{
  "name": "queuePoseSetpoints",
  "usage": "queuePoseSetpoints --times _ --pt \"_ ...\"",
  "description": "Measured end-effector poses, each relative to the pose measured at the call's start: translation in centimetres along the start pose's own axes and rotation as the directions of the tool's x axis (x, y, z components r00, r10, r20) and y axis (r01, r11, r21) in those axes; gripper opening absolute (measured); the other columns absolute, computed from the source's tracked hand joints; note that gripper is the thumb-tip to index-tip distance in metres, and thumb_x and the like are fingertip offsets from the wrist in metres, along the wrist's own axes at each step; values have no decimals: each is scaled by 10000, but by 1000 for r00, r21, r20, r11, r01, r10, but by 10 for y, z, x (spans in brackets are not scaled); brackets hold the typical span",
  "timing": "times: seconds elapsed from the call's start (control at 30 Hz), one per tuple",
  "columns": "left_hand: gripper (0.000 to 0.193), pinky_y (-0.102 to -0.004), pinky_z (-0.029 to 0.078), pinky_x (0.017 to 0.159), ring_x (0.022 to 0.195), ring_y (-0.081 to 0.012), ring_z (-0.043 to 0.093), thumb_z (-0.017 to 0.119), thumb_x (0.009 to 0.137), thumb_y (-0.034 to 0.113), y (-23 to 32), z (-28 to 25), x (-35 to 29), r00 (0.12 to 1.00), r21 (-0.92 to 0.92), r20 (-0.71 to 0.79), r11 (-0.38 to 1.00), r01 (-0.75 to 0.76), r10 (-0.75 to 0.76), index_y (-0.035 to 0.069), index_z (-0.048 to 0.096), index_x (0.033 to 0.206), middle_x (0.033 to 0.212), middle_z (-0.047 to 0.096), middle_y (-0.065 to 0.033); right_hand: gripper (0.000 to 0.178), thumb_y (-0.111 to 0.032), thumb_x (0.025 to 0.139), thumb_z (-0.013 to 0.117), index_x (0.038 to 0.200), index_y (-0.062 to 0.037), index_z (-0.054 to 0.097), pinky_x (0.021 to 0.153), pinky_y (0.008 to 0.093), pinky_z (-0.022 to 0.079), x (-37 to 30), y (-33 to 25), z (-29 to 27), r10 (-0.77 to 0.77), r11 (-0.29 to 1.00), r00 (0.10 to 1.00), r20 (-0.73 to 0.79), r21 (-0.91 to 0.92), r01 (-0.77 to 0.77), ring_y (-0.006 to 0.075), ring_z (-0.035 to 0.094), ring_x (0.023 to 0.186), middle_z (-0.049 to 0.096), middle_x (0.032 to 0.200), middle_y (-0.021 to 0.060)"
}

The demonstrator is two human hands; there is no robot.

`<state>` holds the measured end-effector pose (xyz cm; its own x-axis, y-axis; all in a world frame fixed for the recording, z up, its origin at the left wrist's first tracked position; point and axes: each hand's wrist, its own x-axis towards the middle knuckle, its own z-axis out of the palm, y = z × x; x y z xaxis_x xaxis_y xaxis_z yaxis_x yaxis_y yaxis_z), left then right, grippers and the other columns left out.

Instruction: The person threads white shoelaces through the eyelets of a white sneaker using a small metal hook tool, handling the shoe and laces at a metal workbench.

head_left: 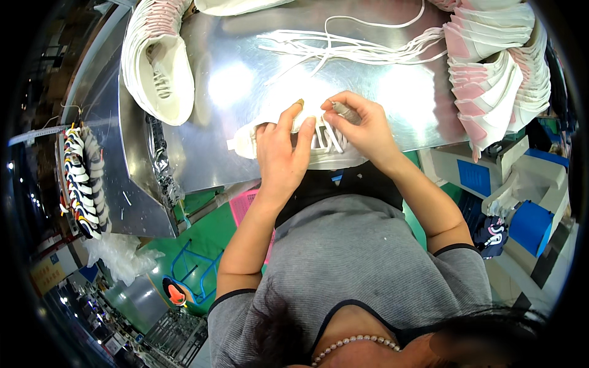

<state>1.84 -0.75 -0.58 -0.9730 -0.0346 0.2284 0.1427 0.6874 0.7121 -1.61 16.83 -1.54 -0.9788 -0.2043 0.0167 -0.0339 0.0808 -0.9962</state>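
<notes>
A white shoe upper [336, 161] lies sideways at the near edge of the metal table, with white lace strands crossing its eyelet area. My left hand [283, 150] holds it from the left, thumb on top and the other fingers curled over its far side. A yellowish covering shows on one of that hand's fingertips. Above the lacing, my right hand [367, 127] is closed around a small tool with a pale, translucent handle [347, 113]. The tool's working tip is too small to make out. A white lace [332, 136] runs below the right fingers.
Loose white laces [368, 50] spread over the far side of the table [230, 165]. Stacked white and pink uppers stand at far left [179, 92] and far right [485, 92]. Left of the table hangs a row of dark-and-white pieces [81, 184]; a grey machine [521, 178] stands right.
</notes>
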Motion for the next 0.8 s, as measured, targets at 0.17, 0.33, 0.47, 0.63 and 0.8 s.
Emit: queuePoseSetpoints --times 0.17,0.33,0.47,0.63,0.8 --pt "437 -403 445 940 1059 -332 608 814 828 258 13 0 0 990 142 49 982 123 -131 38 679 1181 1096 712 -169 165 -82 899 702 1056 -32 706 673 267 514 -5 5 4 -42 997 998 -40 -61 40 133 656 734 735 899 82" --pt "476 -384 417 873 785 -267 615 817 774 312 6 5 0 998 114 -17 992 -52 54 94 680 1175 885 710 -91 181 -163 948 668 1075 -38 636 668 336 525 -22 -15 -6 -106 949 988 -115 -307 67 255 705 774 715 868 117" --pt "467 -396 418 889 820 -275 620 808 763 276 7 7 -1 998 145 -23 988 -58 62 98 676 1174 910 713 -96 131 -164 970 624 1007 -41 597 652 383 511 -29 -22 -21 34 914 999 22 -404 -22 316 691 774 692 833 127" --pt "463 -415 422 922 884 -292 627 798 758 243 6 9 -2 997 176 -42 983 -62 70 99 676 1180 955 714 -115 105 -150 937 633 947 -56 587 612 415 488 -25 -19 -25 -79 857 987 140 -496 139 340 650 714 661 786 117" --pt "446 -420 425 929 913 -306 623 772 780 172 6 9 -7 1000 40 28 999 -9 8 96 671 1207 989 717 -117 110 -155 924 645 953 -55 612 608 417 492 -8 -14 -18 -110 742 956 273 -617 262 324 657 703 677 802 117"
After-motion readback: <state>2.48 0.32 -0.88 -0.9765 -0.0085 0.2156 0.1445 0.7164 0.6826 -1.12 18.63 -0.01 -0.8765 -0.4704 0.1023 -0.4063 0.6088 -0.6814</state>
